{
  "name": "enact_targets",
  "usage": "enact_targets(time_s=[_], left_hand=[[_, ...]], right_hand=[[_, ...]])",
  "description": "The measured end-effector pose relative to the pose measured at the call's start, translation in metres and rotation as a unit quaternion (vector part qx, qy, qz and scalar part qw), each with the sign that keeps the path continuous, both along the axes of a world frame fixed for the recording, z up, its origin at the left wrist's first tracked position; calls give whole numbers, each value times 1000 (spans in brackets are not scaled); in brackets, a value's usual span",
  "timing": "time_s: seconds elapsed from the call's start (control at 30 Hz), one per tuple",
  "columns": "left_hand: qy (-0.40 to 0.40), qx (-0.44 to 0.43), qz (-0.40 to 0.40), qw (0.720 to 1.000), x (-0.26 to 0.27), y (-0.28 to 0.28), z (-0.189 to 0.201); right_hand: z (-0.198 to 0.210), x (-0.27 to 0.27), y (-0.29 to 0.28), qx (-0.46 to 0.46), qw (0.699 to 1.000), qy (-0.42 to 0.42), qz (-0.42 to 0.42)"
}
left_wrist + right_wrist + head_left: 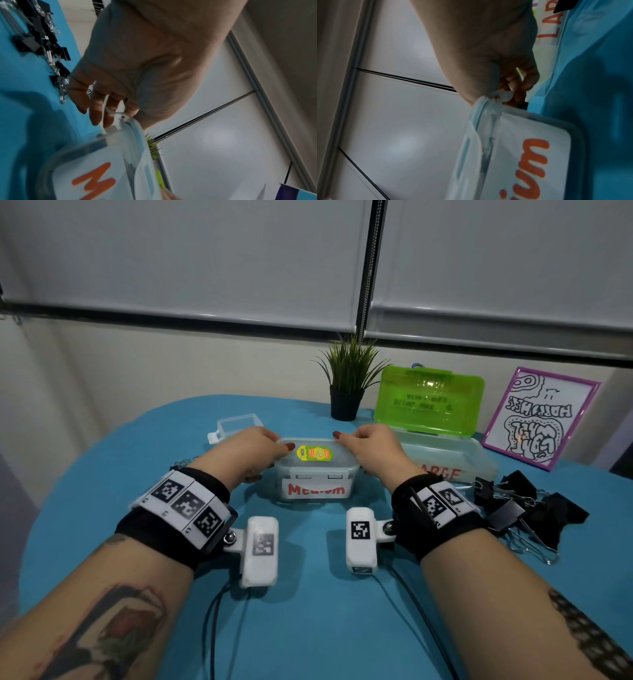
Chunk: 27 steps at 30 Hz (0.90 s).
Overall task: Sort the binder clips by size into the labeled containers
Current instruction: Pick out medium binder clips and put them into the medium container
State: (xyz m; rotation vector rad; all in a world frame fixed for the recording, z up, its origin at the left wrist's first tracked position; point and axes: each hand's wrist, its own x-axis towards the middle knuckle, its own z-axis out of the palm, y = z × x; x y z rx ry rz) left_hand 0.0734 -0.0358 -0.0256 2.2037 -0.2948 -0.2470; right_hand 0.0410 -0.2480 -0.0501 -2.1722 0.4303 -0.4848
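Observation:
A clear box labelled "Medium" [315, 475] stands mid-table with its lid [342, 451] on. My left hand [277, 460] grips its left end, thumb on the lid and fingers curled at the side latch [109, 112]. My right hand [352, 453] grips the right end the same way, its fingers curled at the right side latch [501, 95]. A pile of black binder clips [527, 508] lies to the right of my right wrist. Smaller clips [42, 40] lie on the cloth left of my left hand. The box's contents are hidden.
The "Large" box [479, 463] sits behind right with its green lid [428, 402] standing open. A small clear box [236, 426] is at the back left. A potted plant [346, 385] and a framed drawing [537, 419] stand at the table's far edge.

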Motion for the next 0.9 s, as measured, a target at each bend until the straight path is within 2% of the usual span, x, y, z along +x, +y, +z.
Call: enact_targets(time_s=[0.07, 0.17, 0.27, 0.33, 0.47, 0.67, 0.83, 0.9], left_hand=[[-53, 26, -30, 998, -2, -2, -1], [-90, 42, -93, 991, -6, -5, -4], [-47, 38, -146, 987, -3, -3, -9], [-37, 44, -161, 985, -1, 0, -11], [-41, 65, -180, 981, 1, 4, -11], [-20, 47, -194, 980, -1, 6, -8], [-70, 81, -186, 977, -2, 3, -10], [-59, 69, -175, 980, -1, 2, -12]], right_hand=[[1, -2, 0, -33, 999, -32, 4], [1, -7, 7, -12, 993, -53, 104], [3, -15, 11, -15, 973, 22, 229], [6, -18, 8, -27, 961, 63, 269], [12, -21, 8, -79, 956, 84, 271], [15, -21, 14, -89, 957, 83, 261], [15, -22, 16, -102, 960, 89, 246], [14, -22, 17, -117, 961, 93, 234]])
